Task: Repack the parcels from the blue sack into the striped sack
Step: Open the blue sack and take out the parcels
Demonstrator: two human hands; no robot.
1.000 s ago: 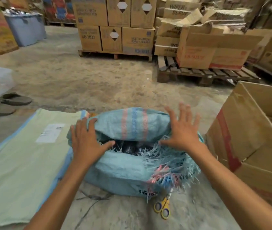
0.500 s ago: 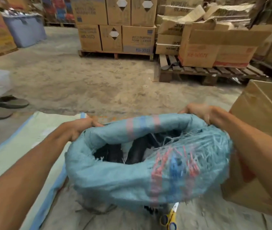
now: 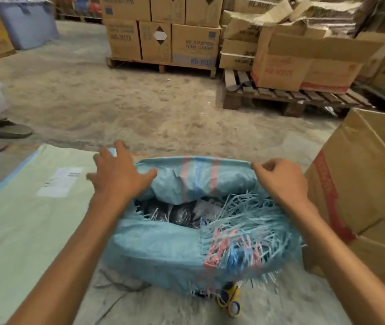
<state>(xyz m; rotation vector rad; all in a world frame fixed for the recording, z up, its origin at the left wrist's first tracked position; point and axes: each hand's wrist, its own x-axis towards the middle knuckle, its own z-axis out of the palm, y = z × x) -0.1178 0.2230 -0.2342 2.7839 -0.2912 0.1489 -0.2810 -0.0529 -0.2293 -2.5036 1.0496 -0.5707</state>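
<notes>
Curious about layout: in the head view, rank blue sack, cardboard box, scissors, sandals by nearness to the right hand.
1. blue sack: right hand grips its rim
2. cardboard box: just right
3. scissors: at sack's front
4. sandals: far left

The blue sack [image 3: 163, 254] sits slumped on the floor with its mouth open upward: pale blue woven plastic with a band of pink and blue stripes, its cut near edge frayed into loose strands. The far rim stands up, pinched at its right corner by the right hand [image 3: 280, 184], with the left hand [image 3: 118, 174] spread at its left corner. Dark, glossy wrapped parcels [image 3: 182, 213] lie packed inside, partly hidden under the folded rim. Just left of it the striped sack [image 3: 22, 231] lies flat and unfilled, pale green with a blue stripe along its edge and a white label
</notes>
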